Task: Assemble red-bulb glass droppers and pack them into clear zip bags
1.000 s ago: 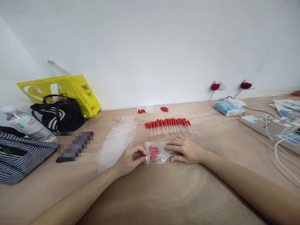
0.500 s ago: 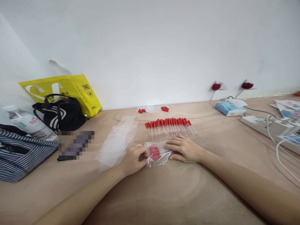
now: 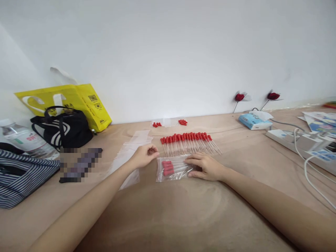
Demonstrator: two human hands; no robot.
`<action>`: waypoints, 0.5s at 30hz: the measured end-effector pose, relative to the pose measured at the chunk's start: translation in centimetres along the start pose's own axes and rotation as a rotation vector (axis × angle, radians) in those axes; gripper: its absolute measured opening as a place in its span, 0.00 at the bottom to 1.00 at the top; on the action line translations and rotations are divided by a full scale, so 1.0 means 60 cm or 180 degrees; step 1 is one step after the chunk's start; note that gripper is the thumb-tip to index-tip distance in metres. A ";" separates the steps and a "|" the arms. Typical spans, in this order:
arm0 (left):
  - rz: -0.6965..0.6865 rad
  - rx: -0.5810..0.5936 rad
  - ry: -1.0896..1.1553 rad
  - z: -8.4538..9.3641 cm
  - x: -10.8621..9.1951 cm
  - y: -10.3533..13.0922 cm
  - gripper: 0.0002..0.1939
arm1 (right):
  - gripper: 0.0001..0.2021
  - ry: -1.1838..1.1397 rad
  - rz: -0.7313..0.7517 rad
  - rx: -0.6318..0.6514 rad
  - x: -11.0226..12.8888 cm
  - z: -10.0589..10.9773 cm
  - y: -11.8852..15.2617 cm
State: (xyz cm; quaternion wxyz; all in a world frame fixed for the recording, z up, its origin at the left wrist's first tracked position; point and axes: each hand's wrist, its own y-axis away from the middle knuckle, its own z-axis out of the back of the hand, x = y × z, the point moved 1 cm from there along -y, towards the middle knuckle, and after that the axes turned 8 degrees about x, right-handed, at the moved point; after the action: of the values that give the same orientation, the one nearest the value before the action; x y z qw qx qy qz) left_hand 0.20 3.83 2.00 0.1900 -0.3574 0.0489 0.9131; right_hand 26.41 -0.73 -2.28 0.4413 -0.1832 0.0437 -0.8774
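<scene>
A clear zip-lock bag (image 3: 181, 175) lies flat on the table, with several red-bulbed droppers (image 3: 168, 168) inside. My right hand (image 3: 206, 167) holds the bag's right end down, fingers stretched over it and thumb apart at its lower edge. At the upper left corner of the bag is my left hand (image 3: 145, 155), its fingers curled and thumb and fingertips pinched at the corner. Just behind the bag runs a row of loose droppers (image 3: 186, 142), red bulbs facing away. A fan of flat zip-lock bags (image 3: 131, 176) lies partly under my left forearm.
At the back, small bags (image 3: 169, 122) lie beside red bulbs (image 3: 183, 122). To the left are a striped pouch (image 3: 23, 182), a bottle (image 3: 26, 138), a black bag (image 3: 65, 127) and a yellow bag (image 3: 98, 112). Tissues (image 3: 254, 121) and a power strip (image 3: 278, 134) sit right.
My left hand has slid from the bag's left side up to its upper left corner. The bag now lies flatter, while my right hand stays on its right end.
</scene>
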 end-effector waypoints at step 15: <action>0.1015 -0.0597 0.0726 -0.054 0.022 -0.169 0.12 | 0.25 -0.0108 -0.0086 0.0078 -0.004 -0.003 0.000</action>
State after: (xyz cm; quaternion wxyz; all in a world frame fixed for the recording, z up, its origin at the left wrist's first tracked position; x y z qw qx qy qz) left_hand 5.20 12.85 -0.82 0.0023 -0.4622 0.0409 0.8858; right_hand 26.46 -0.58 -2.50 0.4322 -0.1933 0.0229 -0.8805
